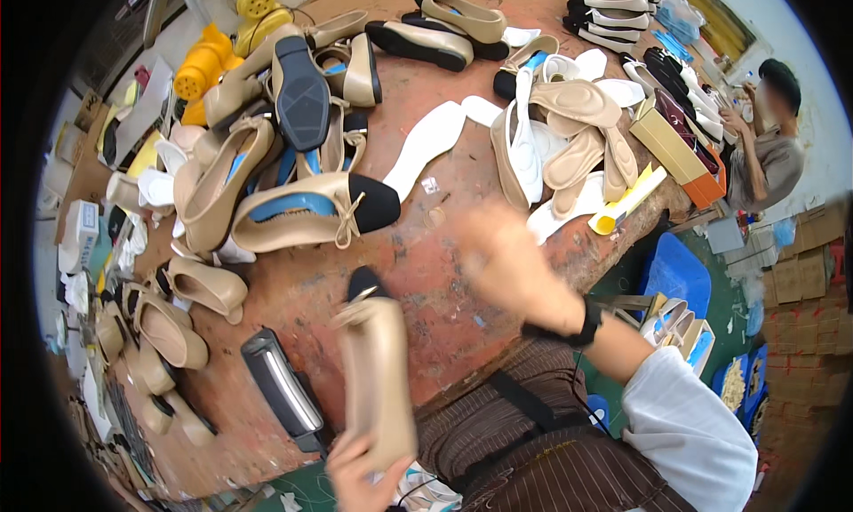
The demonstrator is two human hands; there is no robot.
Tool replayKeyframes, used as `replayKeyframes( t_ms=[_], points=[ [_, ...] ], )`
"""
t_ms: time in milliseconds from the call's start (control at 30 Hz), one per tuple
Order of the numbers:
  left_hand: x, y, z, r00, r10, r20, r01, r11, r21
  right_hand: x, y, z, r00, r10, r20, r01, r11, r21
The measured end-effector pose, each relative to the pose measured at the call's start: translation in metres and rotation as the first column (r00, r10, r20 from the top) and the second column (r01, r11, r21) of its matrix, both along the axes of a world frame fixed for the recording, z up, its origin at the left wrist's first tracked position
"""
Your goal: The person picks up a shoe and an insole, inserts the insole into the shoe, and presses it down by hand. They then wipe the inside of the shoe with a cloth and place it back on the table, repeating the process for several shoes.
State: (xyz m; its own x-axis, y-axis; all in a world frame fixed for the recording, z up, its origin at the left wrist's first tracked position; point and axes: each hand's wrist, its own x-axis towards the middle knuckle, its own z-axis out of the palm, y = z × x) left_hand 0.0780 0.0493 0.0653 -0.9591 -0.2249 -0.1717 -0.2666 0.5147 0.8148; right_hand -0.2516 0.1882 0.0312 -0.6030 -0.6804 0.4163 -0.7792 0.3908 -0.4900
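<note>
Near the table's front edge, my left hand (362, 475) grips a beige ballet flat (380, 383) by its heel end. The shoe has a black toe and a bow, its toe points away from me, and it is slightly blurred. My right hand (511, 263) hangs over the middle of the table, smeared by motion, so its fingers cannot be made out. Beyond it lie beige insoles (576, 161) and white insoles (428, 143). A matching ballet flat (306, 212) with a blue lining rests on its side at the front of the shoe pile.
A black and silver device (283, 392) lies left of the held shoe. More beige shoes (169, 325) crowd the left side. Yellow machine parts (204, 63) stand at the far left. Stacked black and white shoes (613, 14) and a shoe box (671, 143) are at the right, where another person (769, 148) works.
</note>
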Motion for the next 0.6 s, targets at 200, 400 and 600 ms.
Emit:
replayKeyframes(
  t_ms=[200,400,600],
  points=[
    [0.067,-0.118,0.104,0.727,0.625,-0.284,-0.671,0.561,-0.484,-0.127,0.016,-0.042,0.879,-0.458,-0.128,0.476,0.854,0.21],
    [-0.069,-0.216,0.114,0.815,0.295,-0.499,-0.55,0.123,-0.826,-0.125,0.051,-0.003,0.74,0.02,0.672,0.157,0.967,-0.202],
    [-0.449,-0.083,0.046,0.959,-0.233,-0.16,0.076,0.758,-0.647,-0.11,0.1,0.007,0.209,0.48,0.852,0.51,0.69,-0.514]
  ],
)
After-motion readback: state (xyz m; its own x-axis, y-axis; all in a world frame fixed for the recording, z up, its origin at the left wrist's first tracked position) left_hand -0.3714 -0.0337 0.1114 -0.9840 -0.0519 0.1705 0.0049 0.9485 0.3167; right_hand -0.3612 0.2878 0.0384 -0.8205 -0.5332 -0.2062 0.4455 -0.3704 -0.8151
